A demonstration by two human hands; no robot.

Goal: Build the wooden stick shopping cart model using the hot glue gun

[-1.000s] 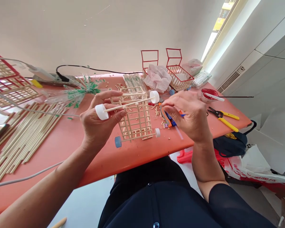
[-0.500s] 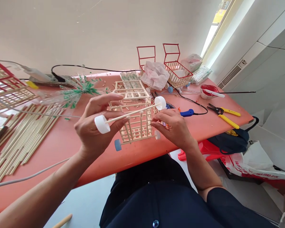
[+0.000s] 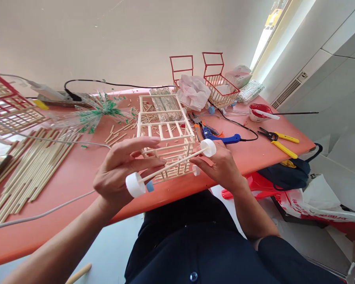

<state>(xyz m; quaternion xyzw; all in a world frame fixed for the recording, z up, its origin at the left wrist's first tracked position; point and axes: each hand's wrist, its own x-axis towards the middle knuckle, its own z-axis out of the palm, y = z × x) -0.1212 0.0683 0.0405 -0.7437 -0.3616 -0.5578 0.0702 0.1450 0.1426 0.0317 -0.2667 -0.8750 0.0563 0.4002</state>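
A small cart frame of pale sticks (image 3: 165,138) is held above the table edge between both hands. Across its near side runs a stick axle (image 3: 173,165) with a white cap wheel at each end, the left one (image 3: 135,184) lower than the right one (image 3: 208,148). A blue cap (image 3: 150,185) and a translucent cap (image 3: 196,170) show on the frame's far axle. My left hand (image 3: 122,167) grips the frame's left side, fingers bent over it. My right hand (image 3: 217,163) closes on the frame's right side, partly behind the white cap.
Pale sticks (image 3: 35,165) lie at left on the pink table (image 3: 71,213). A blue glue gun (image 3: 221,137), yellow-handled pliers (image 3: 279,142) and a cup of red paint (image 3: 258,113) are at right. Red-trimmed carts (image 3: 221,90) stand by the wall.
The frame has tilted and turned, so its upper ladder part shows more openly. The white-capped axle has moved down and right along with my left hand.
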